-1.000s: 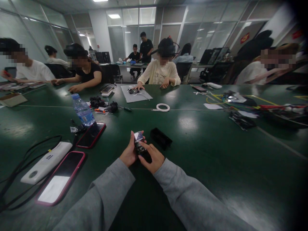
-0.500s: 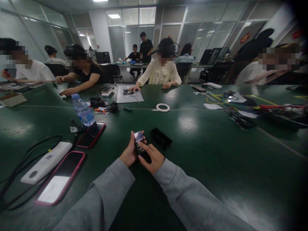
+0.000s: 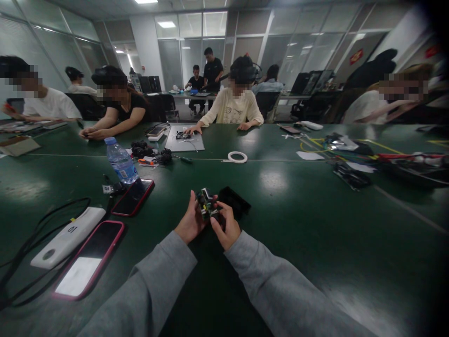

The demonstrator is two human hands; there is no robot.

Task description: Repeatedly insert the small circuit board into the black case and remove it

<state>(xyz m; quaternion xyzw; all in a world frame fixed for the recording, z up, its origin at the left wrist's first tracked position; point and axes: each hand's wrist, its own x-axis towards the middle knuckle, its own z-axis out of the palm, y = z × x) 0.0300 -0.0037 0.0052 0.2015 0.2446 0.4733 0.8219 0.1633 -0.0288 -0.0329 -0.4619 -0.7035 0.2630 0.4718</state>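
Between my two hands, a little above the table, is a small green circuit board [image 3: 206, 204] with yellow and silver parts on its upper face. My left hand [image 3: 190, 222] holds it from the left, thumb raised along the near side and fingers behind. On the other side, my right hand [image 3: 226, 226] grips the board's lower right corner with thumb and fingers, where a dark part sits that I cannot make out. An open black plastic housing [image 3: 235, 202] lies on the table just beyond my right hand, its near left end partly covered by the fingers.
To my left lie two phones in red [image 3: 132, 197] and pink cases [image 3: 89, 260], a white power bank [image 3: 68, 238] with black cables, and an upright water bottle [image 3: 121, 161]. Ahead is a white cable coil [image 3: 237, 157]. Several people sit across the green table [image 3: 298, 234].
The board has turned in my hands, so its component side with yellow parts now faces me. My right fingers have moved off its face to its right edge.
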